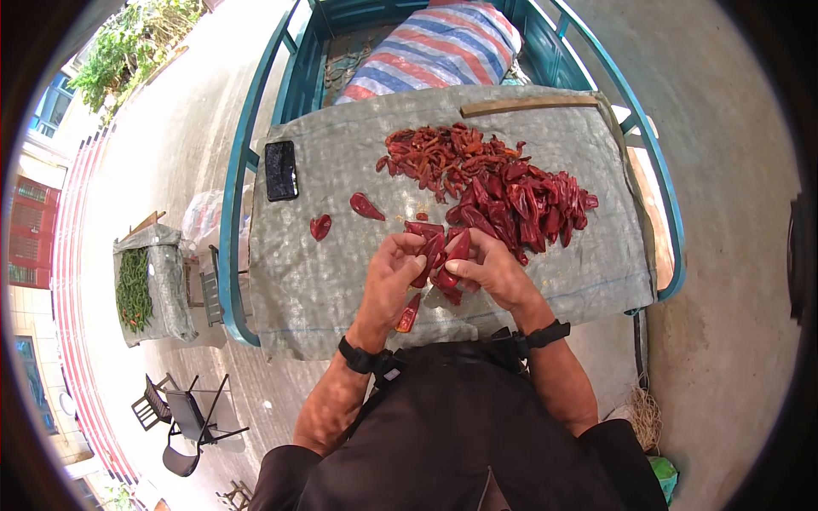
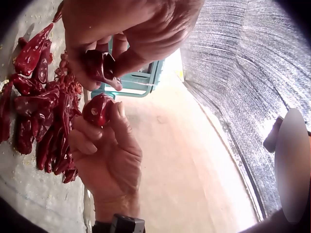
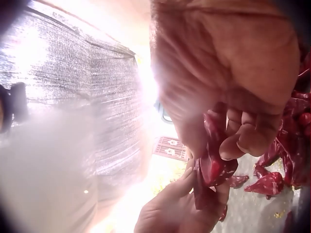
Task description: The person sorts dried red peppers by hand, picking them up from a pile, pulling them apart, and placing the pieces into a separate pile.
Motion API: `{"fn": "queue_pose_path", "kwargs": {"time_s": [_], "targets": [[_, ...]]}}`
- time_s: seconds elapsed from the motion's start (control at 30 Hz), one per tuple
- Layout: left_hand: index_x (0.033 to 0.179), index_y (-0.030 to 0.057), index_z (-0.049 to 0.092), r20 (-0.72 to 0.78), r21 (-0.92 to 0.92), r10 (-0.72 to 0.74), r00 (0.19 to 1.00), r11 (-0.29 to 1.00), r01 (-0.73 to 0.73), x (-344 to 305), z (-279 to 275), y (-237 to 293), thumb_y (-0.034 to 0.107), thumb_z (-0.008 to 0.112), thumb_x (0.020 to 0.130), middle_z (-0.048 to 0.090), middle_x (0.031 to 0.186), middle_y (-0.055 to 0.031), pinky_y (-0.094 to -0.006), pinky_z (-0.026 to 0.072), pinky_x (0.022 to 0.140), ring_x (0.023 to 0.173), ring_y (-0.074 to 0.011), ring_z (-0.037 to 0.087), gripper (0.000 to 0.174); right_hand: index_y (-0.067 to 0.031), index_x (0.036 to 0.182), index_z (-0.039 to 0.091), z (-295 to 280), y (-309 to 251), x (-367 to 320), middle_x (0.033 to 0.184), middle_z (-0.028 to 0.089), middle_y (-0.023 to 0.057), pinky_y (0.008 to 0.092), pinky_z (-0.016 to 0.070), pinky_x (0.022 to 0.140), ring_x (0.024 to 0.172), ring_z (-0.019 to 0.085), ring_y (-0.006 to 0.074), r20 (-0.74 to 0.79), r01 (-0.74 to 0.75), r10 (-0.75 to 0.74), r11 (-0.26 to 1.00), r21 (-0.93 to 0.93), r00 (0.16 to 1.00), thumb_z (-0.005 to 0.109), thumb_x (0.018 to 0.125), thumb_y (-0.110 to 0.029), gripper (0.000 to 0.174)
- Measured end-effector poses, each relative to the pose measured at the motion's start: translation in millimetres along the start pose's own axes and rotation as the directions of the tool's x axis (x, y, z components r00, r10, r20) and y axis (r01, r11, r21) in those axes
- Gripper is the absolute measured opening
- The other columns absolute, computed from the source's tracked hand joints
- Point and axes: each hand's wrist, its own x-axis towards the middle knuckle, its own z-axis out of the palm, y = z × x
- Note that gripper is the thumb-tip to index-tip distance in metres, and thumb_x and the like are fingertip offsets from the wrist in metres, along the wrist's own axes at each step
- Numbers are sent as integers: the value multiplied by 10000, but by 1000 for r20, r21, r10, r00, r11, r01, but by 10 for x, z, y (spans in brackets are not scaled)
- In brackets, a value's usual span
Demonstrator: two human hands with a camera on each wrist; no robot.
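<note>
Over the cloth-covered surface (image 1: pixel 315 281), my left hand (image 1: pixel 394 277) holds a dark red dried chili pepper piece (image 1: pixel 431 255) between thumb and fingers. My right hand (image 1: pixel 498 274) pinches another red chili piece (image 1: pixel 459 246) close beside it. In the left wrist view a narrow gap separates the hollow chili piece (image 2: pixel 98 65) in the left hand from the rounded one (image 2: pixel 98 110) in the right. Below the hands lies an opened chili (image 1: pixel 409 313) showing an orange-red inside. Two loose chilies, one longer (image 1: pixel 366 206) and one short (image 1: pixel 320 226), rest to the left.
A heap of whole dark red chilies (image 1: pixel 524 204) adjoins a pile of smaller, orange-red pieces (image 1: pixel 456 153) at the back right. A black phone (image 1: pixel 281 170) lies at the left. Blue-green rails (image 1: pixel 232 255) flank the cloth; a wooden strip (image 1: pixel 528 106) and striped sack (image 1: pixel 434 47) lie behind.
</note>
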Motion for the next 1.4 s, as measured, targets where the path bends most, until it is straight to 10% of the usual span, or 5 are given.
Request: {"fn": "queue_pose_path", "kwargs": {"time_s": [0.67,0.9,1.1,1.2,1.4], "targets": [[1198,31,672,-65,457,-20,998,888,47,149,-188,-204,89,739,1015,696,1079,-41,-305,556,865,961,-119,669,203,-73,1004,674,-82,100,139,833,646,-42,221,390,514,636,569,28,-269,43,-31,998,39,963,786,1006,-207,174],[1222,24,669,-244,952,598,764,300,70,368,-1316,35,79,758,900,674,1165,-181,-473,548,949,1092,-369,676,339,-105,1000,669,-212,47,97,841,651,-62,201,392,493,664,631,25,-345,26,-7,999,48,939,776,1015,-196,141],[1245,37,683,-158,980,631,760,4,200,482,-1742,118,121,804,870,681,1100,-153,-493,531,949,1048,-373,676,403,-106,1012,682,-186,80,120,843,656,-64,209,407,514,668,601,21,-332,-4,14,1000,30,943,789,1007,-237,168],[1262,48,684,-197,973,560,804,13,229,523,-1918,14,149,810,879,703,1089,-120,-464,548,896,983,-341,704,415,-106,1014,688,-162,66,124,840,653,-64,212,407,517,670,596,23,-333,-5,9,1000,11,943,793,1002,-240,170],[1246,48,696,-450,326,162,879,945,-7,409,-1640,121,172,770,1014,768,1157,-89,-329,579,766,933,-208,766,273,-99,1008,693,-194,77,143,839,659,-61,214,413,525,672,593,24,-340,-1,6,1000,17,941,794,994,-223,161]]}}
